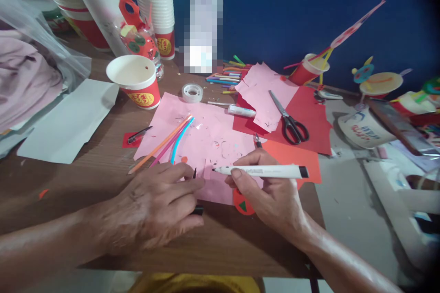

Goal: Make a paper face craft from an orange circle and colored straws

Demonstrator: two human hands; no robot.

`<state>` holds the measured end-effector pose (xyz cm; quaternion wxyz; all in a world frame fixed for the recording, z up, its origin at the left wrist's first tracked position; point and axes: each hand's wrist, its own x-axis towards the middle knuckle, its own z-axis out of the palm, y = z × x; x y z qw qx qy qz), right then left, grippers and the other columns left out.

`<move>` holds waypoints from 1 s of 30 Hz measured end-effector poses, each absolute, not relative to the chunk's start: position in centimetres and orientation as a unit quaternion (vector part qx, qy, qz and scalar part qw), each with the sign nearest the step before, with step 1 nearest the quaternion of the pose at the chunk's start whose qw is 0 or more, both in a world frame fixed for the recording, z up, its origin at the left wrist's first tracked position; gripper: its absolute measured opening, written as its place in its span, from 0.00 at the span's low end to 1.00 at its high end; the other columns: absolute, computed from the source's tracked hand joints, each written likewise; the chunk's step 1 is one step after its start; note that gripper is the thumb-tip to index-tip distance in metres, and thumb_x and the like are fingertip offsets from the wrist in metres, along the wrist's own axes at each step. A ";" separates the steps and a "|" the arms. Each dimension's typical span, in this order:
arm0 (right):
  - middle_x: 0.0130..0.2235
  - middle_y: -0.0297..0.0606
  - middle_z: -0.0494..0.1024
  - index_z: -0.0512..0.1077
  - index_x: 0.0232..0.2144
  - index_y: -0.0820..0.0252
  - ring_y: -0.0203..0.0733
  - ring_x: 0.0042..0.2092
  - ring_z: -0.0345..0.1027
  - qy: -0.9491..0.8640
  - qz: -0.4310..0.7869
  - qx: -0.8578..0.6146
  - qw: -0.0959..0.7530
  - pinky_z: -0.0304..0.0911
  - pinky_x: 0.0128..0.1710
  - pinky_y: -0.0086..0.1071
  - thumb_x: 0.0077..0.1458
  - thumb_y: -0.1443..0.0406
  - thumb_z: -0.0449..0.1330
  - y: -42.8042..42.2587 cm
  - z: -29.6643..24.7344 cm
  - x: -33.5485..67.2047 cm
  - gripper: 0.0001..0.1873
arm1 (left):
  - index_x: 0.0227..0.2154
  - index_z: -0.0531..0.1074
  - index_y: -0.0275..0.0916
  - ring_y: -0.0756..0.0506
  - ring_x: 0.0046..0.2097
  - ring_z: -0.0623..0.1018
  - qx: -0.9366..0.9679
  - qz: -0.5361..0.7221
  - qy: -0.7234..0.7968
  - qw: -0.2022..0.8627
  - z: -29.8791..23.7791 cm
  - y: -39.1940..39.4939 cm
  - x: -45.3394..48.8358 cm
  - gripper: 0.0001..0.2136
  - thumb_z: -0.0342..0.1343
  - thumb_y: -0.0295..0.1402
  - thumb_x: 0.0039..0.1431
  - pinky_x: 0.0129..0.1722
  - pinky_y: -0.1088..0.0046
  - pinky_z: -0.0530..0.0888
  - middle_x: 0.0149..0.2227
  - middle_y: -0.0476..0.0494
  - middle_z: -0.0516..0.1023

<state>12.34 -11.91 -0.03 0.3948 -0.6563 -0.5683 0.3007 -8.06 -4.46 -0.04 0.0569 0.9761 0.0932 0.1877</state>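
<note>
My right hand [275,197] grips a white marker [278,171] level above pink paper [213,137]. The marker's bare dark tip points left, towards my left hand [165,206]. A black marker cap [197,210] pokes out between the thumb and curled fingers of that left hand. A thin black pointed thing [195,173] shows by its index finger; its kind is unclear. Just beyond the left knuckles lie an orange stick [161,142], a purple stick [172,143] and a blue curved strip [181,139]. Below the right hand, a round orange cutout [243,202] bears a green triangle.
Black-handled scissors [290,123] and a glue stick [241,111] lie on layered paper. A tape roll [192,93] and a paper cup [134,82] stand behind. Tall cup stacks [154,9] rise at the back left. Decorated cups [307,68] line the back right.
</note>
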 end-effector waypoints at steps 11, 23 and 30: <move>0.27 0.31 0.75 0.67 0.31 0.59 0.31 0.26 0.70 -0.684 0.134 -0.618 0.364 0.64 0.24 0.23 0.51 0.69 0.58 -10.9 -1.7 12.3 0.03 | 0.27 0.71 0.42 0.47 0.37 0.72 0.970 0.203 0.078 0.110 -1.0 -8.3 -9.2 0.09 0.54 0.40 0.56 0.39 0.68 0.67 0.34 0.52 0.78; 0.28 0.33 0.77 0.66 0.34 0.58 0.33 0.26 0.72 -0.683 0.156 -0.621 0.352 0.66 0.24 0.26 0.54 0.66 0.57 -11.6 -1.9 12.9 0.03 | 0.24 0.71 0.38 0.46 0.36 0.77 0.962 0.138 0.179 0.153 -1.2 -7.0 -8.2 0.17 0.41 0.34 0.64 0.30 0.69 0.71 0.47 0.40 0.74; 0.27 0.34 0.76 0.68 0.31 0.57 0.35 0.27 0.72 -0.711 0.142 -0.609 0.321 0.67 0.26 0.26 0.54 0.66 0.57 -11.4 -1.9 12.5 0.01 | 0.28 0.72 0.39 0.45 0.35 0.78 0.961 0.116 0.195 0.156 -1.0 -7.1 -7.7 0.15 0.41 0.35 0.63 0.28 0.69 0.72 0.45 0.39 0.75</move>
